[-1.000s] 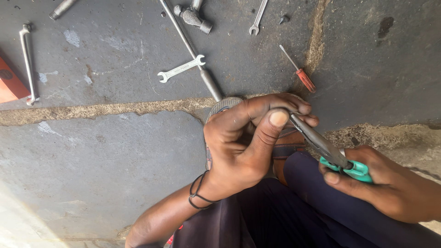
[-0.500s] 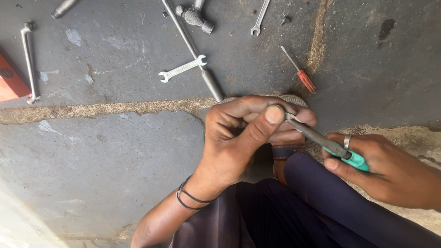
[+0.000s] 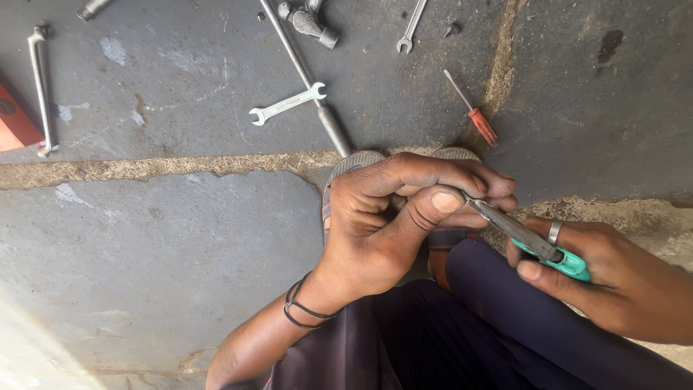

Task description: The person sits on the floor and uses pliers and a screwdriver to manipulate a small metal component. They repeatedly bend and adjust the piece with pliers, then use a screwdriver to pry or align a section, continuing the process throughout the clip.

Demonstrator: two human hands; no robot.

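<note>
Orange-red box-like package (image 3: 16, 123) cut off at the left edge, lying on the grey concrete floor (image 3: 180, 253), a small round dark mark on its face, no labels, signs or screens.

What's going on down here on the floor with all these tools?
A person sits on a concrete floor. The right hand holds green-handled pliers, whose tip meets something small pinched in the left hand; what it is stays hidden. Lying untouched beyond are a small open-ended spanner, a red-handled screwdriver and a long metal bar.
</note>
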